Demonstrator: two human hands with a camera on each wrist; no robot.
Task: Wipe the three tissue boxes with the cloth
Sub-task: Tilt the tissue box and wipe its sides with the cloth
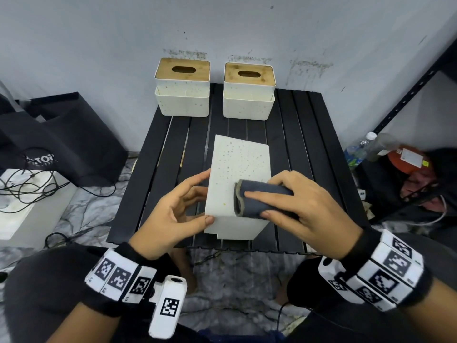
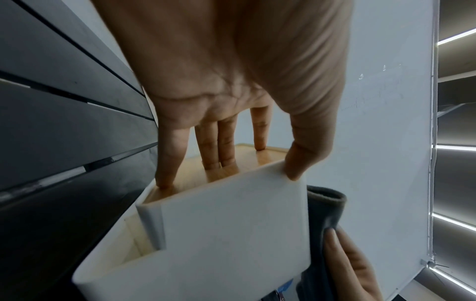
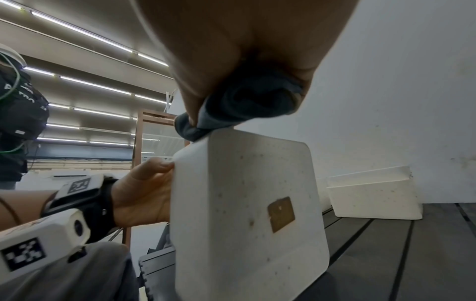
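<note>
One white speckled tissue box lies on its side mid-table. My left hand holds its left near corner: in the left wrist view the fingers press on the bamboo lid while the thumb hooks over the box edge. My right hand grips a folded dark grey cloth and presses it on the box's upper face, near the front. In the right wrist view the cloth sits on the box top edge. Two more tissue boxes stand upright at the table's back.
The black slatted table stands against a stained wall. A black bag and a white box with tangled cables lie on the floor at left. At right are a dark metal shelf frame and plastic bottles.
</note>
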